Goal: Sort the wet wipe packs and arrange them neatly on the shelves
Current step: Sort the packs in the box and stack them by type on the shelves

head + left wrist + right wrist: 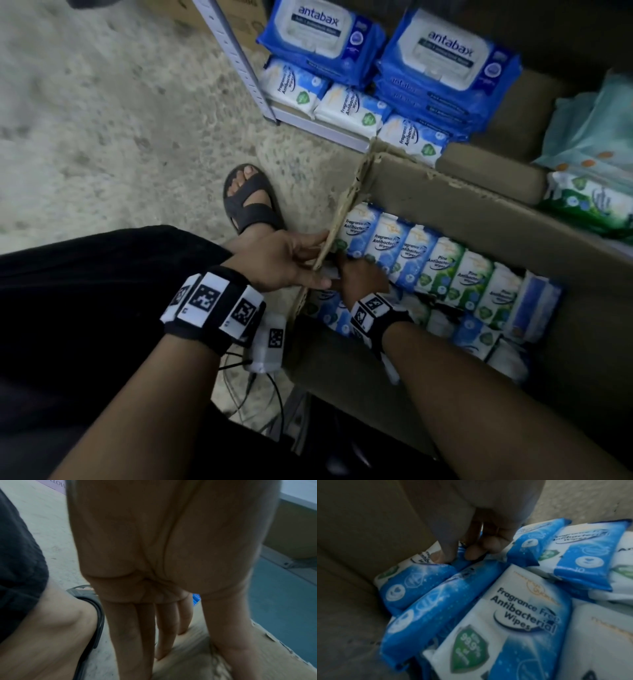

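With the left hand pinching the cardboard box flap aside, the right hand's grip closes on a blue Fragrance Free wipes pack in the box corner; lift it straight out to avoid snagging neighbours.

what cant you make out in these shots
- Right hand fingertips, head view: hidden behind the left hand and box flap.
- Gripped pack, right wrist view: label covered by fingers, blurred.
- Lower packs in the box: buried under the top row.
- Green pack: cut by the right edge.
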